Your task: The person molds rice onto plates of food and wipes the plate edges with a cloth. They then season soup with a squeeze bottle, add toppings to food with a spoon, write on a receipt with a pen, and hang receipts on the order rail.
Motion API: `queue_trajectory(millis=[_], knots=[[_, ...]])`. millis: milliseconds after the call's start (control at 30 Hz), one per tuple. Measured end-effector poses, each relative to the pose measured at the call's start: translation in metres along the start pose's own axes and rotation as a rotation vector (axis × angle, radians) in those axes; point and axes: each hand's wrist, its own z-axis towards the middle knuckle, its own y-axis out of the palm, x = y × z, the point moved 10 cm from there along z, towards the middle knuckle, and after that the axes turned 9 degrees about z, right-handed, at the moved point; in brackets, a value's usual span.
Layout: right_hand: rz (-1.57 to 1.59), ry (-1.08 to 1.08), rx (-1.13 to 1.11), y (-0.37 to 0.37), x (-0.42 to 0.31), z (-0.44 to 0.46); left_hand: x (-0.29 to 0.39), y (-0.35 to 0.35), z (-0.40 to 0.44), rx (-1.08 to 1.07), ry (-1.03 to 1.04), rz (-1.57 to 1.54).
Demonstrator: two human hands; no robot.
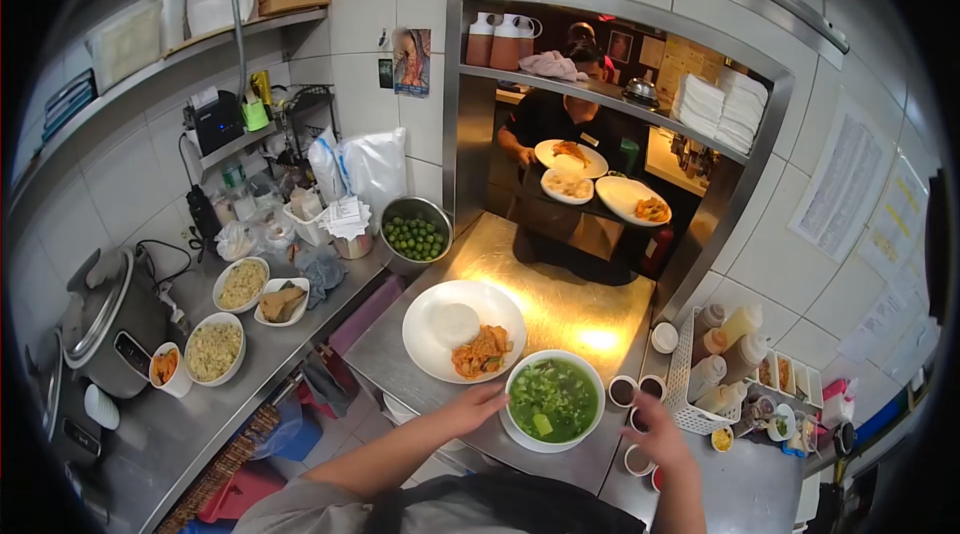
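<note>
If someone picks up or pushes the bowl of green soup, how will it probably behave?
The bowl of green soup is probably heavy for its size, since it looks filled nearly to the rim. A quick push would likely make it slosh or spill. It seems to stand on a white saucer, so it might slide there.

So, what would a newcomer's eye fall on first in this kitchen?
Probably the bright green soup in a white bowl at the near edge of the counter, between the left hand and the right hand. Then the counter's golden glow beyond it, and in the serving window, a person behind dishes of food.
</note>
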Motion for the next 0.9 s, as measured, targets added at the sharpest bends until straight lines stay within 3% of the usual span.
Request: queue_trajectory(millis=[67,133,200,267,333,433,733,800,900], knots=[[-0.067,-0.262,0.26,-0.07,-0.047,-0.015,-0.081,-0.008,-0.037,0.048,-0.487,0.043],[0.075,-0.211,0.602,-0.149,-0.01,-0.031,-0.137,-0.026,-0.066,0.362,-0.73,-0.276],[-0.28,-0.058,0.754,-0.204,0.011,-0.046,-0.149,-0.044,-0.079,0.658,-0.716,-0.628],[-0.474,0.029,0.811,-0.22,0.014,-0.061,-0.147,-0.058,-0.065,0.722,-0.577,-0.699],[-0.375,0.007,0.838,-0.224,0.012,-0.071,-0.155,-0.062,-0.056,0.783,-0.608,-0.683],[-0.189,-0.026,0.815,-0.221,0.018,-0.083,-0.162,-0.061,-0.042,0.697,-0.623,-0.671],[-0.449,0.266,0.682,-0.222,0.083,-0.081,-0.143,-0.056,0.018,0.556,-0.701,-0.303],[-0.456,0.393,0.762,-0.228,0.095,-0.077,-0.133,-0.053,0.027,0.484,-0.586,-0.223],[-0.418,0.401,0.657,-0.234,0.119,-0.053,-0.132,-0.055,0.017,0.541,-0.517,-0.25]])
